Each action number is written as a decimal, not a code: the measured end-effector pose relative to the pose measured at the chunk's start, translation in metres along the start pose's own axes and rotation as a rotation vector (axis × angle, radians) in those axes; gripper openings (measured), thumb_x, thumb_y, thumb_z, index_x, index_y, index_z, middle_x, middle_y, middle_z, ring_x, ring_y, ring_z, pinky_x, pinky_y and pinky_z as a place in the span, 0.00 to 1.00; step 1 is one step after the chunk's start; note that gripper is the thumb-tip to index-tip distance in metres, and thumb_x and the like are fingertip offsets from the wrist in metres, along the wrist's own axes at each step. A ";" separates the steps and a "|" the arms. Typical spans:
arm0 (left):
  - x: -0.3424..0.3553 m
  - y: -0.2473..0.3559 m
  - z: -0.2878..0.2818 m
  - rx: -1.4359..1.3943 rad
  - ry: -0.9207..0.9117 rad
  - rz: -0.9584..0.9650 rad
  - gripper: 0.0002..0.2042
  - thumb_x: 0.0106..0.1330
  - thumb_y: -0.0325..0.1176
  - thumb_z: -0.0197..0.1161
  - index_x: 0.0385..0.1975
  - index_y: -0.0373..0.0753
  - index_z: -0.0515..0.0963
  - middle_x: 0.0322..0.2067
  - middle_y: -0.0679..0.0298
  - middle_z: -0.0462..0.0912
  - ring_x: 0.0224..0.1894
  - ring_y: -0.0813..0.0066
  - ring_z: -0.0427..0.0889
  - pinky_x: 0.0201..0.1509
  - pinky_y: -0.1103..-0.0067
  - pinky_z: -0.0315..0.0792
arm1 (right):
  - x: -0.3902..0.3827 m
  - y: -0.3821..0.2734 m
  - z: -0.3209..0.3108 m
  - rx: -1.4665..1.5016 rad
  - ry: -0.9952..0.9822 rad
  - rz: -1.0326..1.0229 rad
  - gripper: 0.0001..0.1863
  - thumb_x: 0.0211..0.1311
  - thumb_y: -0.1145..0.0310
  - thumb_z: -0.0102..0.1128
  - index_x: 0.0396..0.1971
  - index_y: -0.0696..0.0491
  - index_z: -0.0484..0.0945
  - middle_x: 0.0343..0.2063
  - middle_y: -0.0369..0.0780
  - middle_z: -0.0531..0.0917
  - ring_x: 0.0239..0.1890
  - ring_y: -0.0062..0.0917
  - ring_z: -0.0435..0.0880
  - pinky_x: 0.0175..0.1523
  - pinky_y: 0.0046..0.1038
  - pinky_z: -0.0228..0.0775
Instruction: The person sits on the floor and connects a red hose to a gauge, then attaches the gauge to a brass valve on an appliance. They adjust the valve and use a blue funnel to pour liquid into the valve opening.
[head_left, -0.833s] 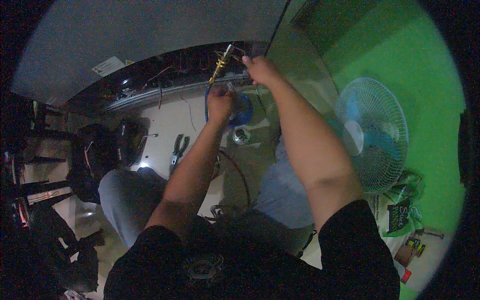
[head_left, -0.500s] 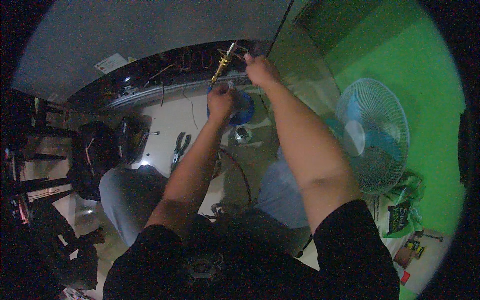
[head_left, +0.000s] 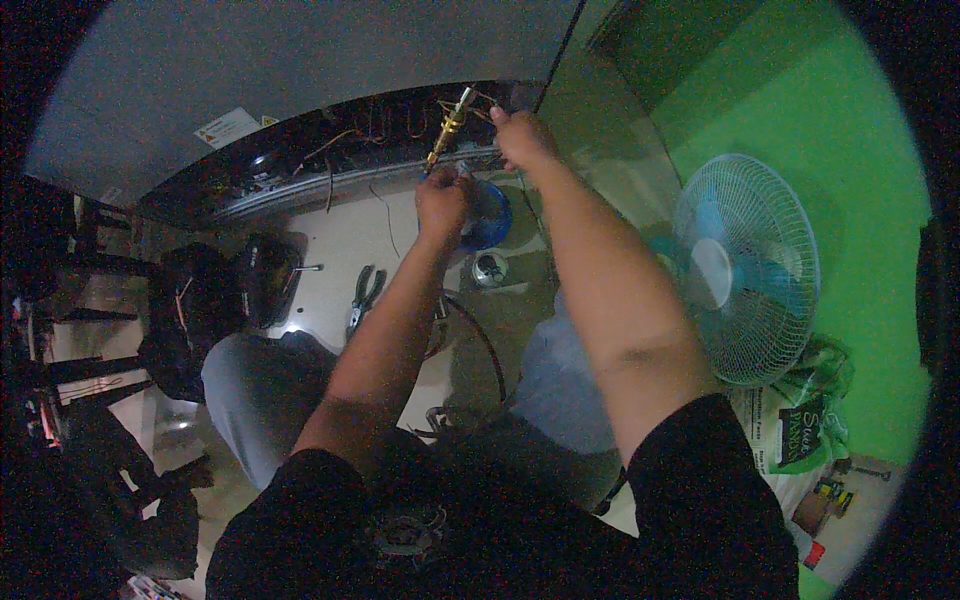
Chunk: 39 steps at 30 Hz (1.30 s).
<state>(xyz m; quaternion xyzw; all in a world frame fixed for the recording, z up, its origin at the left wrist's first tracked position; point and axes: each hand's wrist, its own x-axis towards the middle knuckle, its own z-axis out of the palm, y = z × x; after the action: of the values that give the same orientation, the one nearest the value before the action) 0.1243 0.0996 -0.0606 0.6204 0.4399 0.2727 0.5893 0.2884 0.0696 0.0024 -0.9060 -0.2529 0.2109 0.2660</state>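
Observation:
My left hand (head_left: 441, 205) is closed round the lower end of a brass torch (head_left: 450, 128) with a silver tip. The torch points up and away, into the dark open bottom of a large grey cabinet (head_left: 340, 75). Close to its tip, my right hand (head_left: 522, 140) pinches something thin, apparently a bent rod (head_left: 484, 97); its ends are hard to make out. Thin copper tubes (head_left: 405, 122) run inside the opening. Behind my left hand stands a round blue container (head_left: 492, 218), partly covered by the hand.
Pliers (head_left: 365, 295) and a can (head_left: 488, 269) rest on the floor between my knees, near a reddish hose (head_left: 487, 340). A blue-bladed fan (head_left: 745, 270) stands at right, plastic bags (head_left: 800, 430) below it. Dark bags (head_left: 190, 310) and a black rack (head_left: 95, 370) are at left.
The view has shifted very slightly. Both hands stay in nearly the same places, with the torch still aimed into the opening.

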 end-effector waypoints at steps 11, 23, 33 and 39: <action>0.022 -0.040 0.007 0.021 -0.063 -0.011 0.10 0.65 0.31 0.61 0.38 0.30 0.79 0.31 0.58 0.84 0.30 0.70 0.82 0.33 0.74 0.74 | -0.022 0.003 -0.034 -0.303 -0.617 -0.086 0.25 0.66 0.49 0.54 0.40 0.60 0.78 0.36 0.44 0.84 0.29 0.34 0.87 0.28 0.44 0.77; 0.000 0.004 -0.008 0.166 0.009 -0.031 0.13 0.58 0.36 0.65 0.37 0.33 0.81 0.30 0.50 0.84 0.33 0.59 0.84 0.38 0.69 0.74 | -0.029 -0.025 -0.031 -0.344 -0.672 -0.311 0.13 0.62 0.65 0.56 0.43 0.55 0.77 0.38 0.42 0.84 0.29 0.31 0.87 0.25 0.40 0.75; 0.009 -0.007 -0.013 0.169 -0.020 0.034 0.14 0.58 0.36 0.64 0.38 0.32 0.81 0.31 0.47 0.84 0.34 0.56 0.84 0.39 0.68 0.74 | -0.052 -0.040 -0.022 -0.505 -0.688 -0.225 0.16 0.56 0.71 0.53 0.44 0.61 0.76 0.34 0.47 0.84 0.25 0.34 0.85 0.27 0.40 0.76; 0.014 -0.024 -0.009 0.095 0.000 -0.060 0.09 0.59 0.34 0.63 0.30 0.33 0.80 0.25 0.60 0.83 0.26 0.72 0.79 0.29 0.72 0.72 | -0.056 -0.027 -0.007 -0.603 -0.840 -0.202 0.20 0.53 0.73 0.50 0.48 0.61 0.76 0.35 0.49 0.85 0.29 0.34 0.86 0.30 0.41 0.77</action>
<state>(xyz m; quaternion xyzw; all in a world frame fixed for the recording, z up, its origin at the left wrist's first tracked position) 0.1176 0.1144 -0.0847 0.6344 0.4706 0.2335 0.5670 0.2390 0.0548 0.0372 -0.7507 -0.4735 0.4470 -0.1117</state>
